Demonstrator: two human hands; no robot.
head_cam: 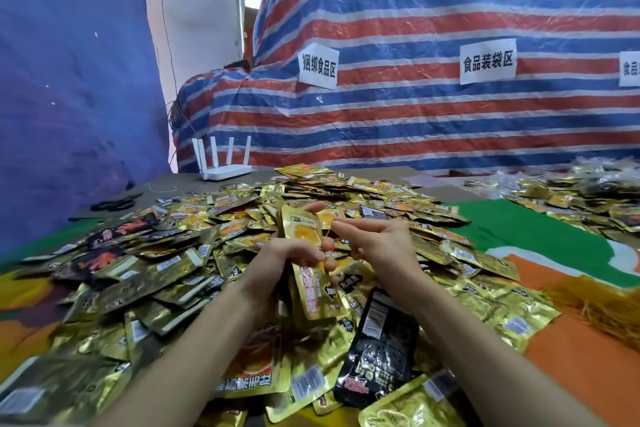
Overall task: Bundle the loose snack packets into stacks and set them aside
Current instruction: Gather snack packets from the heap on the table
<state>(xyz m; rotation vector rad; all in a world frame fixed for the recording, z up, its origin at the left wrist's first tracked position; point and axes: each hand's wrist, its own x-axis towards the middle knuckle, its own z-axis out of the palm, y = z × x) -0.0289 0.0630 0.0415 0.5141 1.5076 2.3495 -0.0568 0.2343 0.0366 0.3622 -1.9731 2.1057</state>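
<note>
Most of my view is being filled by the striped tarp [450, 28] hanging behind the work table, and below it the coloured cloth [526, 236] is covering the table top. On this cloth a big heap of loose snack packets [166, 270] is spreading from the near edge to the far side, mostly gold ones with some black mixed in, and a second heap [588, 194] is lying well apart at the far right. Above the middle of the big heap, the left hand [294, 251] is gripping the stack [300, 227]. Its fingers are curling round the middle of several gold packets, which are standing nearly upright, with the long axis running from the low near end up and away from me. The right hand [377, 239] is hovering just beside the stack on its right, fingers stretched and relaxed, pointing toward the upper end, and it is holding nothing that I can see. I am judging that the stack is being gathered and is not yet tied, so the free right hand should be fetching the next packet. Gold ones are lying just under and beyond its fingers, while the black packet [381, 340] is lying between the two forearms, lengthwise toward me. The small white router [225, 166] is standing at the far left.
</note>
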